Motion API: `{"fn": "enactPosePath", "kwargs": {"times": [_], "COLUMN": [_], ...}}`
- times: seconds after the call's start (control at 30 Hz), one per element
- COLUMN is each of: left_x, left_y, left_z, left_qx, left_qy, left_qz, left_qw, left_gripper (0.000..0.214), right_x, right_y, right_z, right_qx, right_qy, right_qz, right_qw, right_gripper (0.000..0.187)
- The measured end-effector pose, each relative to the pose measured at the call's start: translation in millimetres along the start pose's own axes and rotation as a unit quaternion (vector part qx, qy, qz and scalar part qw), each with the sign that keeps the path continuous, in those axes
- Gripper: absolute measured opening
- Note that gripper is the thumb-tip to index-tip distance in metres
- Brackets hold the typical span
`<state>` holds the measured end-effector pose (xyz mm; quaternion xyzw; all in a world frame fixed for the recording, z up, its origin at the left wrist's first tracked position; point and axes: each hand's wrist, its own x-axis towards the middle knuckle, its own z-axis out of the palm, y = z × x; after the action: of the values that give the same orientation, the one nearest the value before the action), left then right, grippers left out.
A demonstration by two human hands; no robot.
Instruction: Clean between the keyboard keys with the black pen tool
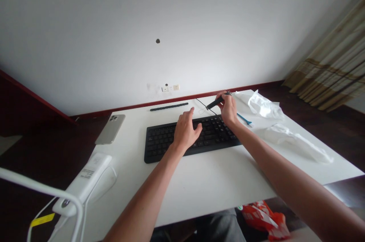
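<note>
A black keyboard lies on the white table, partly covered by my hands. My left hand is over its middle with thumb and fingers apart, holding nothing. In my right hand, above the keyboard's far right part, is a black-handled keycap puller. Thin wire loops show at the puller's lower left end. Behind the keyboard, a row of small black keycaps is lined up. A thin blue tool lies just right of my right hand; its kind is unclear.
A phone lies at the table's left, near a white power strip with cables. A white bent tube crosses the lower left. Crumpled white plastic wrappings occupy the right side. A red bag is below the front edge.
</note>
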<state>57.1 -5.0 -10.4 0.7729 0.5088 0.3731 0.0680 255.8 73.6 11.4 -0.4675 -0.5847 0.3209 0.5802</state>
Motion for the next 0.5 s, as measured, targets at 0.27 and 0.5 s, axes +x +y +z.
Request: {"fn": "enactPosePath", "kwargs": {"times": [0.27, 0.5], "left_x": [-2.4, -0.5], "left_y": [10.5, 6.8], "left_z": [-0.3, -1.6], "left_qx": [0.029, -0.014], "left_qy": [-0.134, -0.139], "left_qz": [0.086, 0.060], "left_qw": [0.987, 0.988], "left_gripper": [0.040, 0.067], "right_x": [-4.7, -9.7], "right_y": [-10.3, -11.8], "right_z": [-0.4, -4.4], "right_qx": [-0.053, -0.108], "right_qy": [0.049, 0.078], "right_qz": [-0.074, -0.087], "right_qw": [0.995, 0.987], "right_gripper": [0.040, 0.046]}}
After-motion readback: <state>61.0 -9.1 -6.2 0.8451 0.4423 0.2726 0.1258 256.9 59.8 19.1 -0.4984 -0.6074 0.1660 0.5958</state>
